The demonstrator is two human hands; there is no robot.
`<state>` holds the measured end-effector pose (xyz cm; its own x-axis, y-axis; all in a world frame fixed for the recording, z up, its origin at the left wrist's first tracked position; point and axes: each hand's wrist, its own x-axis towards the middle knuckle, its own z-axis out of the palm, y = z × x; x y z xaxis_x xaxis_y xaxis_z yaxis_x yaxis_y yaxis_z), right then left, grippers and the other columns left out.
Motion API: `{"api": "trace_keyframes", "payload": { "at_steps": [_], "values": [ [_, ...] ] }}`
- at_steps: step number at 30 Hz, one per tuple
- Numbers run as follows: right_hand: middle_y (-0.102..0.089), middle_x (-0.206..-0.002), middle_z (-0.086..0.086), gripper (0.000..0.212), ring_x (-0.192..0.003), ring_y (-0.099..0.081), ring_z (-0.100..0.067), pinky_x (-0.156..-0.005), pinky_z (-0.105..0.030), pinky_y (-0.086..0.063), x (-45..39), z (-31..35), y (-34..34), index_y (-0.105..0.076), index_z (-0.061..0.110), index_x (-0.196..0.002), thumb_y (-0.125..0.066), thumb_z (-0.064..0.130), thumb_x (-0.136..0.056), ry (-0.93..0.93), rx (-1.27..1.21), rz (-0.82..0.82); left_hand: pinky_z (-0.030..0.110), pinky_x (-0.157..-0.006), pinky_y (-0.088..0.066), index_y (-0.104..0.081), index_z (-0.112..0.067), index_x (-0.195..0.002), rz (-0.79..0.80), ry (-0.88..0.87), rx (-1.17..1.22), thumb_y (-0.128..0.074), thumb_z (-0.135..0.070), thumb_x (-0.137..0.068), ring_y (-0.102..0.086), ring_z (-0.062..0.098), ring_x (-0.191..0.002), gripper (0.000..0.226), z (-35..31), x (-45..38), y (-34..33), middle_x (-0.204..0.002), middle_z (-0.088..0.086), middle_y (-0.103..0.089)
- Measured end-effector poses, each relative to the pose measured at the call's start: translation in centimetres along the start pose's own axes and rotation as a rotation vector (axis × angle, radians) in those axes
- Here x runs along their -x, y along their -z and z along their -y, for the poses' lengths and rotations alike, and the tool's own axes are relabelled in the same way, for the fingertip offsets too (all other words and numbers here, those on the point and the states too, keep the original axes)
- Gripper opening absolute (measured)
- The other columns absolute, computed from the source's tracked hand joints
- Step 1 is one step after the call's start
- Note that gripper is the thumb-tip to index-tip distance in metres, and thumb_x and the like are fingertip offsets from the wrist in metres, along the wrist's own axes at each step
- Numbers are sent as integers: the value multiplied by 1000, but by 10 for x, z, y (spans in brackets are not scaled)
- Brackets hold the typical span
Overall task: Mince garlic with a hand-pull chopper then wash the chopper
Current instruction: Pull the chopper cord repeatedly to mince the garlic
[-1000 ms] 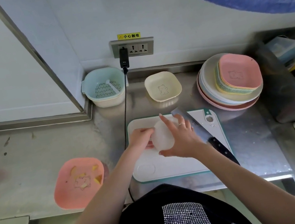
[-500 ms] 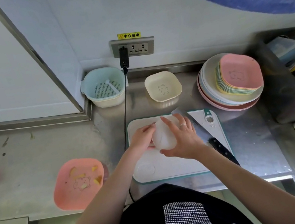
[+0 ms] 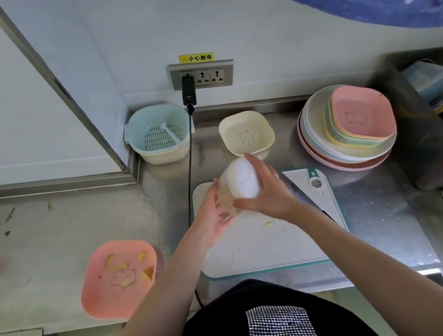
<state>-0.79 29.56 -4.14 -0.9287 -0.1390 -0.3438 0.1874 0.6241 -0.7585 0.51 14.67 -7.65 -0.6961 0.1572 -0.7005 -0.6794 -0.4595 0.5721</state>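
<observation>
Small white-lidded clear plastic hand-pull chopper [image 3: 240,183] held mid-frame above white cutting board [image 3: 271,242], long axis tilted toward upper right. Right hand [image 3: 267,193] grips lid; left hand [image 3: 214,219] cups base.

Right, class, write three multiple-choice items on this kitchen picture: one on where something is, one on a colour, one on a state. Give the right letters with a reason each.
1. Where is the cream square dish?
A. on the steel counter behind the cutting board
B. on the plate stack
C. inside the blue basket

2. What colour is the dish holding the yellow scraps?
A. green
B. pink
C. white

3. How is the chopper being kept?
A. lying alone on the board
B. held by both hands
C. standing in the sink

Answers: 1 A, it sits on bare steel beyond the board's far edge. 2 B, the scrap dish at the left is pink. 3 B, the left hand holds its clear bowl and the right hand grips its white lid.
</observation>
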Motion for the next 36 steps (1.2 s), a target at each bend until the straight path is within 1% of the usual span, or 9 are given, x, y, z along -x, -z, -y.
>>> {"api": "trace_keyframes", "payload": {
  "at_steps": [2,6,9,12,16,20,26,32,36],
  "values": [
    [-25,-144,9,108,-136,-22,-22,-109,-45,-29,0,16,5,-10,58,-140,-78,52,-56,68,-32,38,56,-98,-44,-55,-18,-127,184,35,215,-39,-69,-86,-59,31,-111,67,-2,0,-10,-120,12,-65],
    [-17,-151,3,109,-134,-18,-28,-106,-51,-33,3,31,8,-8,67,-134,-78,53,-52,135,73,-27,47,-86,-51,-52,-17,-134,257,145,370,-44,-71,-76,-62,33,-111,79,-21,-1,-23,-124,13,-63],
    [-12,-152,2,110,-135,-14,-27,-106,-51,-35,9,29,12,-11,66,-134,-84,40,-56,212,153,-11,44,-82,-52,-58,-15,-126,187,265,215,-48,-66,-72,-65,32,-102,75,-36,1,-22,-113,11,-68],
    [-4,-152,6,115,-137,-8,-26,-109,-52,-33,13,28,21,-11,62,-137,-86,49,-51,365,347,75,43,-68,-57,-62,-13,-112,231,364,18,-53,-60,-75,-69,33,-83,61,-48,13,-20,-95,14,-71],
    [4,-151,10,118,-140,1,-26,-105,-45,-33,10,35,39,-14,57,-139,-87,50,-47,548,636,270,55,-70,-56,-58,-9,-118,304,471,-199,-61,-55,-79,-65,43,-96,60,-60,22,-14,-105,21,-68],
    [-1,-152,4,118,-140,-8,-31,-105,-42,-33,4,37,36,-8,57,-139,-86,49,-51,371,484,169,47,-67,-57,-57,-13,-127,146,335,-25,-61,-64,-71,-67,36,-91,75,-53,8,-20,-101,14,-69],
    [-2,-152,-3,123,-137,-16,-34,-106,-47,-34,4,29,19,-6,55,-138,-85,56,-44,358,501,39,38,-71,-52,-65,-15,-107,-6,120,93,-47,-67,-80,-67,30,-81,61,-39,1,-22,-82,9,-72],
    [-7,-152,-1,118,-134,-17,-37,-104,-52,-37,5,23,24,0,59,-136,-79,62,-49,248,473,29,46,-71,-56,-64,-21,-117,-117,78,30,-55,-76,-68,-68,30,-94,74,-36,-4,-27,-103,7,-72],
    [-9,-153,-9,109,-135,-14,-37,-104,-49,-32,7,28,18,1,55,-142,-72,66,-62,-36,365,-20,58,-88,-49,-58,-33,-123,80,47,-202,-65,-76,-63,-62,28,-110,74,-44,5,-30,-121,-2,-64]
  ]
}}
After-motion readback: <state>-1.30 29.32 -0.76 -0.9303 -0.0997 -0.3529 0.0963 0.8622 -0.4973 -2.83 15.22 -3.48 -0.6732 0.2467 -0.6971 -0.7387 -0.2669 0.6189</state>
